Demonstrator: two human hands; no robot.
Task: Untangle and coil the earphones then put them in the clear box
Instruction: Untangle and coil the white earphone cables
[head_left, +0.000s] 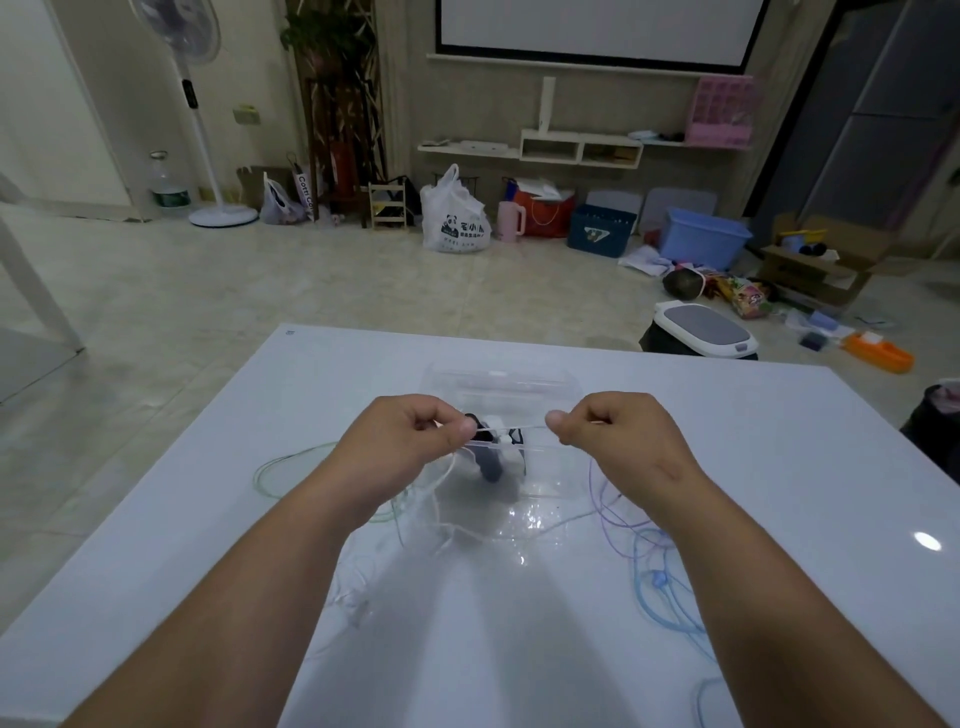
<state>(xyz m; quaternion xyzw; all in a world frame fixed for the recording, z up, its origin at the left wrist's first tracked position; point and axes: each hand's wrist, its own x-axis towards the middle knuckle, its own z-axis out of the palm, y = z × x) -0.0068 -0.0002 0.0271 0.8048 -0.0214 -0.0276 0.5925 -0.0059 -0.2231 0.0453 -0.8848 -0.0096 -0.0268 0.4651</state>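
Note:
A white earphone cable (519, 427) is stretched taut between my two hands, just above the clear box (550, 387). My left hand (410, 441) pinches one end between thumb and forefinger; my right hand (618, 436) pinches the other. More of the white cable hangs from my left hand to the white table (779, 467) and lies loosely there. Inside the box sit dark and white items (491, 457), partly hidden by my hands. A green earphone cable (291, 462) lies looped at the left, and purple and blue earphone cables (639, 540) are tangled at the right.
The box's lid stands open behind it, towards the table's far edge. Beyond the table on the floor are a grey-lidded bin (701, 330), a blue tub (704, 236), a white plastic bag (454, 218), a cardboard box and a standing fan (200, 104).

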